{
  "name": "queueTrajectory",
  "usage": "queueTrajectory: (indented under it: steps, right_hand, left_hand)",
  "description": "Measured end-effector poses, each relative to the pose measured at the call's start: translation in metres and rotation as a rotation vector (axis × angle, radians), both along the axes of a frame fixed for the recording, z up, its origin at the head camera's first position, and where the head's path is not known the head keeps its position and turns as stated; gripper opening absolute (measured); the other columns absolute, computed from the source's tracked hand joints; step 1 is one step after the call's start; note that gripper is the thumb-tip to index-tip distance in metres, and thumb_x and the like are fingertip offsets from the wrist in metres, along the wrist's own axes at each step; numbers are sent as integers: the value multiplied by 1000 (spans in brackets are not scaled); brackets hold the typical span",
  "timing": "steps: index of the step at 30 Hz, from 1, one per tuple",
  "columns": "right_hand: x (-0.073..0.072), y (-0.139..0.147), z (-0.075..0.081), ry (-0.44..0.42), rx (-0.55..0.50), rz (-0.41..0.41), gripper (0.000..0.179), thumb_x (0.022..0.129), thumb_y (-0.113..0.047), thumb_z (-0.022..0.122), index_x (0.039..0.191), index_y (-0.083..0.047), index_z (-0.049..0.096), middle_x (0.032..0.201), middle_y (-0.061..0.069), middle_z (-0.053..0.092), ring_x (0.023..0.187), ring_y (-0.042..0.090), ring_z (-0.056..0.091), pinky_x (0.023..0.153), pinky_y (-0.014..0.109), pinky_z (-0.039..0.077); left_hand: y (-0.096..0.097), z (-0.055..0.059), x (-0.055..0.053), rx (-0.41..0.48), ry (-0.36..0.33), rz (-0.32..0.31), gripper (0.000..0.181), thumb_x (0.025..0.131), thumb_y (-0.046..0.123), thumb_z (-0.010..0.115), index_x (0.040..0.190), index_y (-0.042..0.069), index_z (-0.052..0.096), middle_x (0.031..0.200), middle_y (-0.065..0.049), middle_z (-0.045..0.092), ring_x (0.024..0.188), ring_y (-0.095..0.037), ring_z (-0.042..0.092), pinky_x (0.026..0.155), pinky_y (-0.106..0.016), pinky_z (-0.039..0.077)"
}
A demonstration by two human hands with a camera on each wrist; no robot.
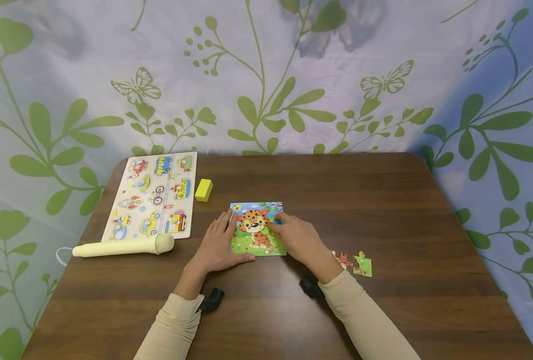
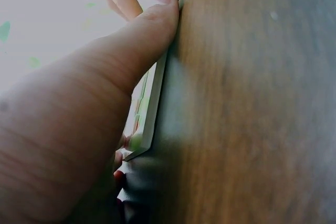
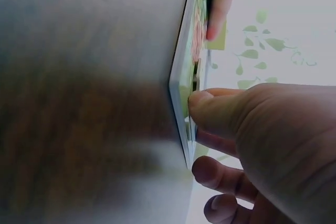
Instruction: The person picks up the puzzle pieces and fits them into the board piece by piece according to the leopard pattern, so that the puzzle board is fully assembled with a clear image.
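thumb and fingers of the right hand pinch close together at the right edge of a leopard puzzle, though whether they hold a separate piece cannot be told, while the left hand lies spread along its left side. the puzzle lies flat mid-table, two loose pieces beside the right wrist. farther left are a yellow block, a cream microphone and a vehicle board, before leafy fabric.
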State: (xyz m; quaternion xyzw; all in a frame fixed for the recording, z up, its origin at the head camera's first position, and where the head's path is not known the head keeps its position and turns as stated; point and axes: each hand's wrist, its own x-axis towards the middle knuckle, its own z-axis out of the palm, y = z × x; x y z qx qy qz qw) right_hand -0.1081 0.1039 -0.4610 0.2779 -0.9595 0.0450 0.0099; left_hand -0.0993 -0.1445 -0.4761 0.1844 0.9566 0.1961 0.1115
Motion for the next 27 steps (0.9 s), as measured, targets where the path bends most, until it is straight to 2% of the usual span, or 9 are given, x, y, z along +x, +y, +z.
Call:
queueTrajectory:
  steps: [9, 14, 21, 24, 27]
  right_hand:
    - [3, -2, 2, 22, -26, -20, 30, 99, -18, 67, 127, -28, 73, 126, 5, 66, 97, 22, 71, 55, 35, 56]
    - [4, -3, 0, 37, -20, -41, 33, 100, -11, 64, 125, -29, 74, 126, 5, 66, 101, 22, 71, 55, 35, 56]
    - [4, -5, 1, 38, 0, -32, 35, 99, -9, 64, 126, -29, 73, 127, 4, 65, 100, 19, 70, 48, 31, 50]
    - [4, -5, 3, 4, 4, -23, 33, 99, -14, 65, 129, -28, 71, 127, 4, 63, 92, 17, 70, 45, 29, 46]
    - [4, 0, 7, -110, -12, -16, 38, 101, -24, 64, 139, -25, 65, 135, 5, 59, 83, 14, 67, 48, 29, 45]
  left_hand:
    - [0, -2, 0, 3, -3, -1, 121, 80, 68, 75, 163, 2, 16, 172, -18, 8, 158, -41, 14, 126, -60, 19]
    - [0, -1, 0, 5, -4, 3, 121, 79, 68, 75, 163, 2, 17, 172, -18, 9, 158, -41, 14, 126, -59, 19]
    - [-1, -1, -1, -14, -5, 2, 121, 79, 68, 74, 163, 2, 17, 172, -17, 8, 158, -40, 14, 126, -59, 20]
    - [-1, -1, -1, -5, -8, 2, 121, 79, 68, 74, 163, 2, 17, 172, -17, 8, 158, -40, 14, 126, -59, 19]
    - [-1, -2, -2, -3, -14, -3, 121, 80, 68, 74, 163, 2, 16, 173, -17, 6, 159, -40, 13, 126, -59, 19]
